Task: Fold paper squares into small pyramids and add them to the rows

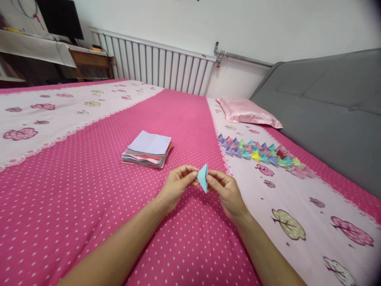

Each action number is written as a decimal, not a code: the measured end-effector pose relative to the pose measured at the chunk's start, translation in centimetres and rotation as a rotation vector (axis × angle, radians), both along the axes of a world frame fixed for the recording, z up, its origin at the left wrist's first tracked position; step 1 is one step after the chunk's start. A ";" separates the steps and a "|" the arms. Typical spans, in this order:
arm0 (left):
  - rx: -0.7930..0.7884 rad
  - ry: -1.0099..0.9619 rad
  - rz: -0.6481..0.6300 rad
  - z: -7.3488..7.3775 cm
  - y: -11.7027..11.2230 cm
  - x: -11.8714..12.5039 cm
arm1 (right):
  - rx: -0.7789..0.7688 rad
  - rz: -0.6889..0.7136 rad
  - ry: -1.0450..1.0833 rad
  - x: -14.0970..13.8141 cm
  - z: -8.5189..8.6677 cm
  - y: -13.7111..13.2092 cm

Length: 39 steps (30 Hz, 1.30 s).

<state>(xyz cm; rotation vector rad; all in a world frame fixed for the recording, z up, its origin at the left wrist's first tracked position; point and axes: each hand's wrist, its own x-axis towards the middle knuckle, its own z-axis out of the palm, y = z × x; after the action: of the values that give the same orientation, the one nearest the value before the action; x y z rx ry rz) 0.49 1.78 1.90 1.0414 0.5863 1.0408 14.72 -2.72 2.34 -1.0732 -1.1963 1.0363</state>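
Note:
Between my two hands is a small light-blue origami paper boat (203, 178), turned on its side with its points up and down. My left hand (179, 182) pinches its left corner between thumb and fingers. On the opposite edge, my right hand (225, 189) grips the paper with the thumb in front and the fingers behind, partly hidden. A stack of coloured square paper (151, 143) lies on the bed beyond my left hand, a pale lilac sheet on top. To the right, several folded paper boats (256, 156) in many colours stand in rows.
The bed has a pink dotted and white tree-print cover (89, 190). A pink pillow (248, 112) rests by the grey headboard (324, 95). Behind the bed are a white radiator (154, 59) and a desk (89, 59) with a black monitor (61, 20).

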 end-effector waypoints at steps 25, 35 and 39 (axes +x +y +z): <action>-0.085 0.065 -0.216 -0.1 -1.2 0.9 | 0.276 -0.292 -0.591 -0.2 -0.5 0.0; -0.190 -0.148 -0.173 0.4 -0.7 0.5 | 0.366 -0.133 -0.686 0.9 -0.2 0.1; -0.087 -0.091 -0.193 0.2 -0.7 0.5 | 0.414 -0.221 -0.678 0.5 -0.6 0.3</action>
<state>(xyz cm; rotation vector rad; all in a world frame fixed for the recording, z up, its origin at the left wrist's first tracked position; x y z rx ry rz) 0.98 1.03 2.10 0.9497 0.4439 0.8803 15.25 -2.39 1.77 -1.2212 -1.6880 0.2173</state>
